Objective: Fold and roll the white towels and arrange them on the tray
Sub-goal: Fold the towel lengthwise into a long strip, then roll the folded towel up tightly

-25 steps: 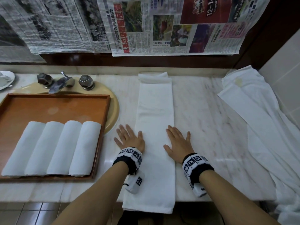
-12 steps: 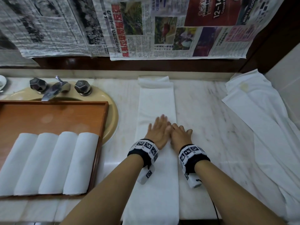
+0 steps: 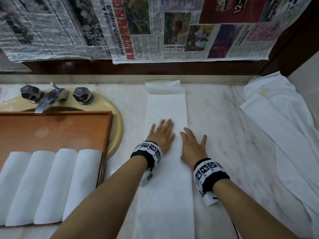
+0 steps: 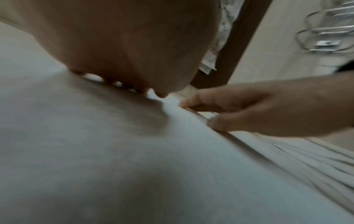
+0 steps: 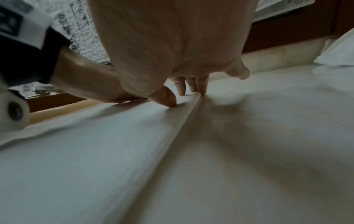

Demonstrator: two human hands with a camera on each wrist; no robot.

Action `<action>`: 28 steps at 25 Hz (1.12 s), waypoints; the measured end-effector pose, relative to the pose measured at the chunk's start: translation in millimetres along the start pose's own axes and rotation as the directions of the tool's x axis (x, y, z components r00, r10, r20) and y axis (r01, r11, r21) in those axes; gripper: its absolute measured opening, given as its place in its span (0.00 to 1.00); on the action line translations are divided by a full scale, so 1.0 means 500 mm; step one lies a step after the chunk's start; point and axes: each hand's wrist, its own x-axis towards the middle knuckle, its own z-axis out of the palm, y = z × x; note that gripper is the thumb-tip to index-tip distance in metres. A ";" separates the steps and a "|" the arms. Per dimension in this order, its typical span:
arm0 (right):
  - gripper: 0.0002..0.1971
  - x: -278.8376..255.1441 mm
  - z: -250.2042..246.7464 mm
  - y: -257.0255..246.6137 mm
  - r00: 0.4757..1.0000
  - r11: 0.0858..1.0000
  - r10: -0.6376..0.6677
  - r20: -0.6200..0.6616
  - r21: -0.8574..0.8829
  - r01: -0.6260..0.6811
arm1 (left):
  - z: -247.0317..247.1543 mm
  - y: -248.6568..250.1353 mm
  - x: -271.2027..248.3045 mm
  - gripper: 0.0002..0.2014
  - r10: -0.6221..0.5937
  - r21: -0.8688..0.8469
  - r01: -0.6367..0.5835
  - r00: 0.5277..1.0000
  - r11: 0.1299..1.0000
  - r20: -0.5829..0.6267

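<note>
Item, marble counter (image 3: 224, 128): we have the folded towel strip (image 3: 166, 107) lying near to far along it, its far end bunched at the wall. Change: our hands, together half a second ago, have parted; the left hand (image 3: 162, 135) lies flat and spread on the strip, the right hand (image 3: 193, 146) flat across its right edge. We judge smoothing nearly done, rolling next. Left: tray (image 3: 57, 130) over the sink (image 3: 117, 121), four rolled towels (image 3: 50, 185). Right: loose white cloth (image 3: 279, 128), clear of the strip.
</note>
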 end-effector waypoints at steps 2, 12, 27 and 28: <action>0.33 -0.004 0.011 0.008 1.000 0.999 -0.005 0.019 -0.044 0.006 | -0.024 -0.044 -0.007 0.30 -0.351 -0.060 0.346 0.925 0.936 -0.147; 0.33 0.088 -0.016 0.016 0.996 0.995 0.050 0.076 -0.091 -0.043 | -0.031 -0.062 -0.005 0.31 -0.133 0.260 0.131 0.991 0.957 -0.009; 0.33 -0.143 0.071 -0.006 0.983 0.984 -0.156 0.100 -0.065 0.163 | 0.096 -0.025 -0.220 0.30 -0.037 0.214 0.035 0.999 0.976 0.005; 0.33 -0.176 0.090 -0.013 0.968 0.972 -0.218 0.126 -0.066 0.227 | 0.116 -0.024 -0.242 0.29 0.025 0.236 -0.035 0.999 0.971 0.048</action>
